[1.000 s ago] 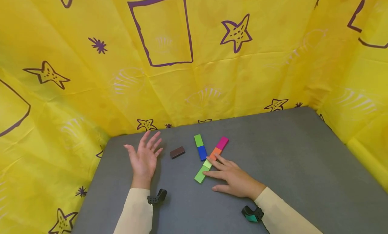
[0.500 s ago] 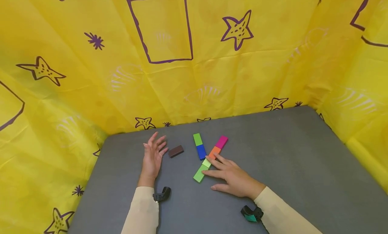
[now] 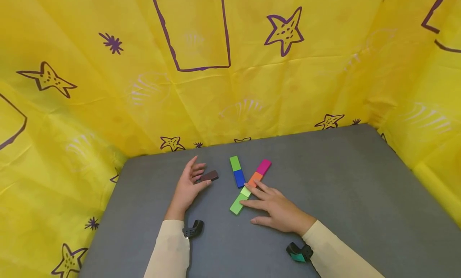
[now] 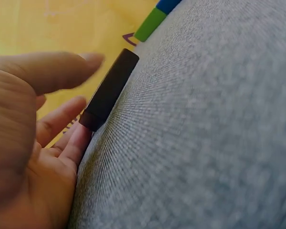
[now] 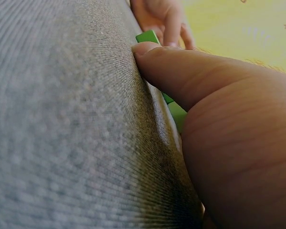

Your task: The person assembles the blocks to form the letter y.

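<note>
A dark brown rectangular block [image 3: 210,175] lies flat on the grey table. My left hand [image 3: 188,188] is beside its left end, thumb on the near side and fingers beyond. In the left wrist view the thumb stands apart from the brown block [image 4: 112,88], while fingertips meet its lower end. A slanting row holds a green block [image 3: 236,206], a light green block [image 3: 245,192], an orange block [image 3: 254,179] and a pink block [image 3: 264,167]. My right hand [image 3: 280,212] rests its spread fingertips along that row, partly covering it; its thumb lies on the table.
A blue block [image 3: 239,178] and another green block [image 3: 235,163] form a second short row, its lower end close to the slanting one. Yellow printed cloth [image 3: 201,97] hangs behind and beside the grey table [image 3: 342,182]. Each wrist wears a black camera mount.
My left hand has moved right to the brown block, turning from palm-up so that thumb and fingers now flank the block's end. The right hand and the blocks have stayed in place.
</note>
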Available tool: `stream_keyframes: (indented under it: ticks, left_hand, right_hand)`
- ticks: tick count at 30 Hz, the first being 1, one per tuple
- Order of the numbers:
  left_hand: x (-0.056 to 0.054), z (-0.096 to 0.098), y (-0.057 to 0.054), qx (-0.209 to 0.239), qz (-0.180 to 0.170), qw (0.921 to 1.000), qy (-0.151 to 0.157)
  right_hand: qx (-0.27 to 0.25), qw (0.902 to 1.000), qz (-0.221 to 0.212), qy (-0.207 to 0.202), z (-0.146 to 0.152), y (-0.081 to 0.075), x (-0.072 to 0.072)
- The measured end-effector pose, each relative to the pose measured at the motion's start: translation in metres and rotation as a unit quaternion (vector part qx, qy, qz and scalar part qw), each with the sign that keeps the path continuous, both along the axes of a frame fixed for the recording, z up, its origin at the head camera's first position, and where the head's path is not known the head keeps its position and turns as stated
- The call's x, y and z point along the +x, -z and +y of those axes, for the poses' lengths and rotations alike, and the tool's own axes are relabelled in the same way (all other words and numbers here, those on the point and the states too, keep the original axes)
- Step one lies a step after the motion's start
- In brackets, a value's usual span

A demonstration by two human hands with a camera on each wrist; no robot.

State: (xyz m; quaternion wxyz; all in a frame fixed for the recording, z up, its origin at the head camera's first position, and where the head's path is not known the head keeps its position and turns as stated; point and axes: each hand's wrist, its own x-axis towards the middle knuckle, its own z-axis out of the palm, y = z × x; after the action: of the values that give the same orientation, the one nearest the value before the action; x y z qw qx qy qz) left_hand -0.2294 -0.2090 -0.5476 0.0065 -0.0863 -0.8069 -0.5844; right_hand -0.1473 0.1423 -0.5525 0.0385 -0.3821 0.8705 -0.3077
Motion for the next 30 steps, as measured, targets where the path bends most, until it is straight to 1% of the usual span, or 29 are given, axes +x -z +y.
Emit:
stream_keyframes:
  ticks: [3,4,5,9,14,17,21,27,30]
  left_hand:
    - [-0.001,0.005,-0.003,-0.044,-0.006,0.999,-0.008]
    - [-0.002,0.004,0.0,-0.056,-0.004,0.9984,-0.009]
    - [-0.002,0.006,-0.001,-0.066,-0.005,0.9978,-0.012]
    - [0.0,0.009,-0.001,-0.093,-0.003,0.9955,-0.019]
    - [0.0,0.01,0.001,-0.114,0.006,0.9932,-0.023]
    - [0.001,0.011,0.002,-0.115,0.013,0.993,-0.022]
    - [0.002,0.011,0.003,-0.108,0.025,0.9934,-0.03]
    - [0.005,0.011,0.001,-0.07,0.05,0.9953,-0.044]
    - [0.006,0.012,0.0,-0.055,0.056,0.9958,-0.049]
  right_hand:
    - [-0.001,1.0,0.002,0.001,0.0,0.0,0.0]
    - [-0.002,1.0,0.002,0.002,0.0,0.0,0.0]
    - [-0.002,1.0,0.003,0.002,0.0,0.0,0.0]
    - [0.001,1.0,0.004,0.003,0.0,0.001,0.0]
    - [0.003,1.0,0.001,0.004,0.0,0.001,0.0]
    - [0.002,1.0,-0.001,0.005,0.0,0.001,0.0]
    - [0.004,1.0,-0.001,0.005,0.0,-0.001,0.0]
    - [0.003,1.0,0.003,0.006,-0.001,-0.002,0.001]
    - [0.002,1.0,0.003,0.008,0.0,-0.003,0.002]
